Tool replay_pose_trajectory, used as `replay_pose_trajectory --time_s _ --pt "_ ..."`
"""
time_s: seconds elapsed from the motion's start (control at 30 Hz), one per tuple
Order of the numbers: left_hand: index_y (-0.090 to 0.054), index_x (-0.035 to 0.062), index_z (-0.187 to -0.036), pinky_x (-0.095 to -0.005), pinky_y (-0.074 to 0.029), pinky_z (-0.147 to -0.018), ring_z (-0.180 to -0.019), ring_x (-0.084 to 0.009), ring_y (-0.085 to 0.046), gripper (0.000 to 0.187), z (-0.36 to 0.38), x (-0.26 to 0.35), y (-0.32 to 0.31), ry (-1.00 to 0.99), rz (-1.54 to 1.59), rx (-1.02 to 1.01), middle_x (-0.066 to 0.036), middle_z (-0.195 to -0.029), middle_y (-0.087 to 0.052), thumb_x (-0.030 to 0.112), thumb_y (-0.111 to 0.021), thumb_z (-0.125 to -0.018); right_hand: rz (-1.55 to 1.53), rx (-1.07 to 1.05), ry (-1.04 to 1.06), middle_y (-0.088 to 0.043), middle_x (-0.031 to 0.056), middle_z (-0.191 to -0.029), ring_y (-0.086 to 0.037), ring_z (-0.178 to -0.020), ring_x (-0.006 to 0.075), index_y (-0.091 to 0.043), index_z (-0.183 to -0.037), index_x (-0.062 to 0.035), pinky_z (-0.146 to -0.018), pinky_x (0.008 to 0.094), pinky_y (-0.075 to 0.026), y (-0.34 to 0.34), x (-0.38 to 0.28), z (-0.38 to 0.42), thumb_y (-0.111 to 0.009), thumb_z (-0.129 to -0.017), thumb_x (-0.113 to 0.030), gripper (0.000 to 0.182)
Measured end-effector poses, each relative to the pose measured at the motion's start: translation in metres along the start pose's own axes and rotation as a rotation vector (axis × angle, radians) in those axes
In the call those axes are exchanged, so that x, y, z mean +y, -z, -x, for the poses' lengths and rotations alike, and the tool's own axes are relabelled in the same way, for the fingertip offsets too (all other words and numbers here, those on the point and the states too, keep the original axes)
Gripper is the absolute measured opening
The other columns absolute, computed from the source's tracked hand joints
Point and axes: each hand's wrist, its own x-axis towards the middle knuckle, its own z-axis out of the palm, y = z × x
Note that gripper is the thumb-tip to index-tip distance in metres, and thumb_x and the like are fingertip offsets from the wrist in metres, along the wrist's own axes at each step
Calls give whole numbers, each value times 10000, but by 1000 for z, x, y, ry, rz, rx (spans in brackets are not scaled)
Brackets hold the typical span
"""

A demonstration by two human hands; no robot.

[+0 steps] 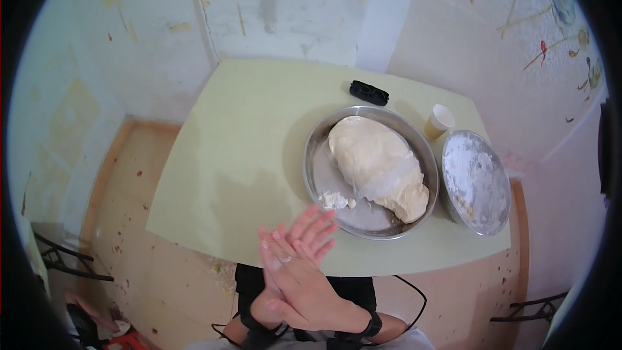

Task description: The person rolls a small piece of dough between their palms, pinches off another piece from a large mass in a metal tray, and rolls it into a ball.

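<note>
Dough [372,149] sits in a round metal basin [310,175] right of centre in the frame, just left of a powder-coated bowl [476,181], while at lower centre the right hand [301,285] lies across the left hand [313,236], touching it, both open with fingers extended.
</note>
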Motion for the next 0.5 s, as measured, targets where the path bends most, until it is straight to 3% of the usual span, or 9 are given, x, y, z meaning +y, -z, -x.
replay_pose_trajectory --time_s 0.07,0.13,0.2,0.27,0.3,0.37,0.4,0.47,0.5 --pt "-236 108 -1438 -390 -262 -1070 -1324 -256 -321 726 4 -18 -2 73 6 -54 -129 -1445 -319 602 -277 -908 -43 -18 65 -191 263 -1468 -191 -1370 397 -202 -1401 85 -1085 514 -173 5 -2 -10 -460 -888 -354 722" --pt "-237 118 -1440 -384 -256 -1077 -1324 -250 -323 702 10 -27 -4 279 102 -269 -122 -1452 -310 580 -287 -914 -13 0 30 -187 249 -1476 -192 -1373 385 -202 -1407 69 -1087 515 -177 11 8 -18 -451 -889 -378 727" --pt "-223 105 -1441 -413 -254 -1091 -1348 -315 -276 718 11 -18 -11 283 89 -269 -149 -1477 -258 590 -275 -914 127 54 -94 -181 238 -1481 -187 -1374 385 -197 -1412 56 -1088 515 -180 23 14 -21 -462 -890 -376 728" --pt "-208 67 -1437 -408 -258 -1090 -1353 -319 -267 742 11 -7 -5 44 120 -107 -199 -1470 -240 590 -276 -916 144 58 -80 -170 241 -1482 -180 -1374 392 -196 -1412 57 -1086 521 -172 20 18 -15 -482 -886 -365 732" --pt "-208 67 -1437 -408 -258 -1090 -1353 -319 -267 742 5 -2 5 38 122 -106 -199 -1470 -240 590 -276 -916 120 18 -48 -175 243 -1480 -184 -1371 396 -201 -1409 61 -1086 518 -171 14 17 -8 -489 -886 -363 732" --pt "-227 102 -1450 -391 -215 -1091 -1329 -281 -310 611 -12 7 21 -141 248 -469 -130 -1466 -291 461 -207 -956 68 2 21 -199 250 -1470 -196 -1364 408 -208 -1406 62 -1085 508 -180 4 11 -3 -498 -886 -362 731" --pt "-227 102 -1450 -391 -215 -1091 -1329 -281 -310 611 -10 7 16 -141 248 -469 -130 -1466 -291 461 -207 -956 68 1 21 -199 250 -1470 -196 -1364 408 -208 -1406 62 -1085 508 -180 4 7 -4 -498 -886 -362 731" --pt "-200 68 -1441 -409 -263 -1087 -1349 -323 -273 736 -1 3 -4 15 13 -76 -198 -1475 -229 583 -264 -919 47 -16 64 -212 254 -1463 -201 -1362 407 -221 -1402 63 -1086 509 -175 4 2 -5 -489 -892 -370 721" --pt "-200 68 -1441 -409 -263 -1087 -1349 -323 -273 736 1 -4 -7 19 11 -73 -198 -1475 -229 583 -264 -919 43 -14 61 -212 254 -1463 -201 -1362 407 -221 -1402 63 -1086 509 -175 5 3 -9 -489 -892 -370 721"
